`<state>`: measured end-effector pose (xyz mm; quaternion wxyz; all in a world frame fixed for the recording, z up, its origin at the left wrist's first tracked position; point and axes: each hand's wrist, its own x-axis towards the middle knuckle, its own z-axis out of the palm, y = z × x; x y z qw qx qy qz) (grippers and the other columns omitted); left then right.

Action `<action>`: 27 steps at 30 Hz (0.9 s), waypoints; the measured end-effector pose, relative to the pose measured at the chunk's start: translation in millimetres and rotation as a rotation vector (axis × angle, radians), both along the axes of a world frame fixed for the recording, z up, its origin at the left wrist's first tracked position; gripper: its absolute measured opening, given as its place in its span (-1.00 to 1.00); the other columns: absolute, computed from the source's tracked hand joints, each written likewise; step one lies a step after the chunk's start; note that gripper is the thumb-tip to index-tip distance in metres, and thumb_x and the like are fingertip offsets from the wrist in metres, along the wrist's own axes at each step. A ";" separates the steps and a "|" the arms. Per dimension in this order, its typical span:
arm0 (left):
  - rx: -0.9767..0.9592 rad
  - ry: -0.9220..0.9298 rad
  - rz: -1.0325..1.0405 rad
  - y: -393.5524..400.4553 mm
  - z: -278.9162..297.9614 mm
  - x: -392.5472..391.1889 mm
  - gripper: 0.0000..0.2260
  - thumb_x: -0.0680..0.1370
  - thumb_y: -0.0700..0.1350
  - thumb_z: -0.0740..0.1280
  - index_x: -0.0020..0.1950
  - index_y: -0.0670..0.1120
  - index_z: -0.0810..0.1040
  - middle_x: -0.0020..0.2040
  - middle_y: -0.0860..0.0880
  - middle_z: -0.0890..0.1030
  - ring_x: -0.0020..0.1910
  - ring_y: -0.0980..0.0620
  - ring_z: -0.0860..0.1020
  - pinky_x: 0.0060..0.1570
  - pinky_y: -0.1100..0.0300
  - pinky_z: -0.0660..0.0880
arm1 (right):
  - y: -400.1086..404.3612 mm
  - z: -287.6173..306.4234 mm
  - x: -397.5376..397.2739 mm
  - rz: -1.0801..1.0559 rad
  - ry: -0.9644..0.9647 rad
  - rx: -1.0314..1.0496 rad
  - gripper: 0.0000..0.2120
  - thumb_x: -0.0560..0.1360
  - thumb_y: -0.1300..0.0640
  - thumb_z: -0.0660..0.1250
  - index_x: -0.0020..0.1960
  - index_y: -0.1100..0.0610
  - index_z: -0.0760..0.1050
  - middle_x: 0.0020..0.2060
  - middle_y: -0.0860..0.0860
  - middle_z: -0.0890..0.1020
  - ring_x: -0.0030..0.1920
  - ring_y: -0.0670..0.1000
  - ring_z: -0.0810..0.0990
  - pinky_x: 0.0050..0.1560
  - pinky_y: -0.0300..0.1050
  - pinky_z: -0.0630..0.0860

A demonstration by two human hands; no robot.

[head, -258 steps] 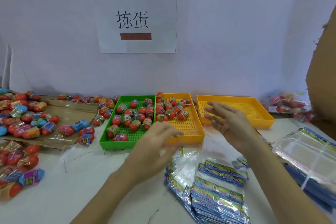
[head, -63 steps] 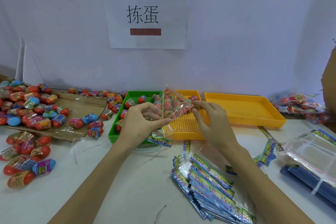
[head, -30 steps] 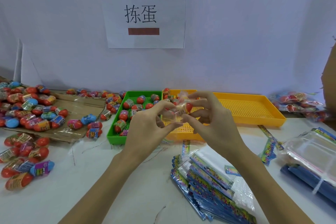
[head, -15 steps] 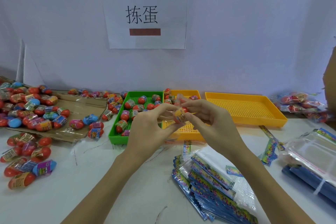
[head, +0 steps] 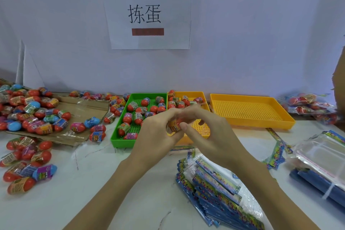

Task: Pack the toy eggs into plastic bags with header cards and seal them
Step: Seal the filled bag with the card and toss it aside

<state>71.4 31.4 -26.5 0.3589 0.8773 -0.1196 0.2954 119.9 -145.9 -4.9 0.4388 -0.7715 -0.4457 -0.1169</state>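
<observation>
Orange-wrapped toy egg [head: 174, 125] gripped between both hands, above trays

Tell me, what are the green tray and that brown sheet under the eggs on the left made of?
Green tray: seemingly moulded plastic, with uniform glossy colour and a perforated grid floor. Brown sheet: looks like flattened cardboard, matte tan, creased, with shiny tape strips.

Glossy plastic eggs [head: 138, 112] in shiny film wrappers fill a perforated green plastic tray [head: 119, 137]; the far right yellow tray [head: 250, 110] shows the same matt grid. Clear, crinkled bags [head: 220, 188] with printed paper cards catch light. Brown cardboard [head: 82, 106] lies matt at left.
</observation>
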 end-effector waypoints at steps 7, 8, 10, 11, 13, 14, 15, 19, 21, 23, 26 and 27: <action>0.077 -0.018 -0.012 1.6 -0.7 0.8 -0.57 0.52 -0.23 0.51 0.38 -0.04 0.56 0.03 0.04 0.70 0.01 0.11 0.66 0.03 0.11 0.63 | 3.1 -6.4 -0.6 -0.079 -0.052 -0.098 -0.75 0.58 0.04 0.45 0.25 -0.04 0.57 0.12 -0.20 0.59 0.07 -0.12 0.55 0.22 -0.04 0.45; 0.087 -0.022 -0.023 1.6 -0.6 1.3 -0.52 0.52 -0.23 0.51 0.42 -0.03 0.53 0.04 0.05 0.70 0.02 0.13 0.65 0.04 0.14 0.62 | 4.3 -7.8 -1.1 -0.098 -0.070 -0.087 -0.77 0.58 0.04 0.46 0.22 -0.03 0.57 0.09 -0.20 0.61 0.02 -0.12 0.55 0.18 -0.02 0.47; 0.060 0.003 -0.056 0.1 -1.2 1.5 -0.46 0.53 -0.16 0.53 0.48 0.04 0.46 0.07 0.07 0.69 0.05 0.16 0.64 0.03 0.20 0.60 | 6.9 -9.6 -2.0 -0.136 -0.061 -0.038 -0.82 0.58 0.07 0.46 0.17 0.00 0.59 0.02 -0.20 0.64 -0.05 -0.12 0.56 0.08 -0.13 0.51; -0.004 0.044 -0.074 -0.8 -0.7 1.5 -0.44 0.53 -0.11 0.54 0.49 0.06 0.44 0.07 0.08 0.68 0.06 0.15 0.65 0.02 0.23 0.59 | 7.1 -9.9 -1.5 -0.153 -0.044 -0.011 -0.84 0.57 0.08 0.46 0.14 0.00 0.59 0.01 -0.19 0.64 -0.07 -0.12 0.57 0.02 -0.22 0.50; -0.192 0.144 -0.094 -0.6 2.5 1.7 -0.45 0.51 -0.03 0.56 0.46 0.08 0.45 0.07 0.11 0.69 0.06 0.14 0.65 -0.02 0.29 0.57 | 5.5 -8.7 1.4 -0.190 -0.011 0.052 -0.88 0.57 0.11 0.47 0.09 0.00 0.60 0.02 -0.17 0.65 -0.08 -0.12 0.59 -0.04 -0.35 0.45; -0.269 0.175 -0.096 0.8 4.4 2.1 -0.49 0.50 -0.01 0.57 0.41 0.06 0.49 0.08 0.13 0.70 0.07 0.16 0.65 -0.01 0.29 0.58 | 3.5 -7.6 3.1 -0.202 0.013 0.083 -0.89 0.57 0.12 0.46 0.08 0.00 0.60 0.03 -0.17 0.66 -0.09 -0.12 0.59 -0.05 -0.37 0.44; -0.317 0.190 -0.100 3.0 6.3 2.7 -0.55 0.50 -0.02 0.57 0.36 0.05 0.55 0.09 0.15 0.71 0.09 0.17 0.66 0.02 0.28 0.59 | 1.8 -6.7 5.0 -0.201 0.043 0.106 -0.90 0.57 0.13 0.46 0.07 -0.01 0.62 0.03 -0.17 0.67 -0.08 -0.12 0.60 -0.07 -0.39 0.44; -0.360 0.209 -0.150 5.8 9.2 1.1 -0.72 0.51 -0.09 0.56 0.20 -0.01 0.68 0.06 0.14 0.73 0.10 0.16 0.68 0.07 0.30 0.59 | -0.1 -7.0 8.5 -0.112 0.191 0.089 -0.88 0.62 0.20 0.39 0.09 0.04 0.67 -0.04 -0.17 0.70 0.00 -0.12 0.63 -0.07 -0.38 0.45; -0.349 0.208 -0.143 4.9 8.7 0.5 -0.71 0.51 -0.08 0.56 0.22 -0.02 0.68 0.06 0.13 0.73 0.10 0.15 0.69 0.10 0.25 0.61 | 0.9 -7.2 7.6 -0.057 0.281 0.074 -0.83 0.65 0.21 0.33 0.11 0.05 0.70 -0.04 -0.16 0.72 0.06 -0.13 0.64 0.00 -0.30 0.53; -0.324 0.198 -0.109 4.5 8.0 0.2 -0.70 0.51 -0.08 0.56 0.23 -0.04 0.67 0.05 0.10 0.73 0.09 0.13 0.69 0.13 0.17 0.64 | 2.2 -6.2 6.1 -0.015 0.377 0.072 -0.81 0.67 0.19 0.31 0.12 0.06 0.70 -0.01 -0.13 0.74 0.09 -0.12 0.67 0.13 -0.15 0.60; -0.295 0.178 -0.073 3.7 6.7 0.1 -0.72 0.52 -0.13 0.55 0.22 -0.07 0.68 0.03 0.10 0.73 0.07 0.13 0.69 0.14 0.13 0.64 | 1.7 -6.1 5.8 0.010 0.420 0.079 -0.84 0.65 0.25 0.33 0.09 0.10 0.68 -0.04 -0.07 0.75 0.05 -0.09 0.71 0.14 -0.04 0.64; -0.292 0.173 -0.072 3.4 6.9 0.2 -0.72 0.52 -0.13 0.55 0.22 -0.06 0.68 0.03 0.11 0.73 0.06 0.15 0.69 0.14 0.15 0.64 | 1.5 -5.7 5.9 0.019 0.426 0.086 -0.85 0.64 0.26 0.34 0.08 0.12 0.68 -0.04 -0.06 0.75 0.04 -0.09 0.72 0.13 -0.06 0.65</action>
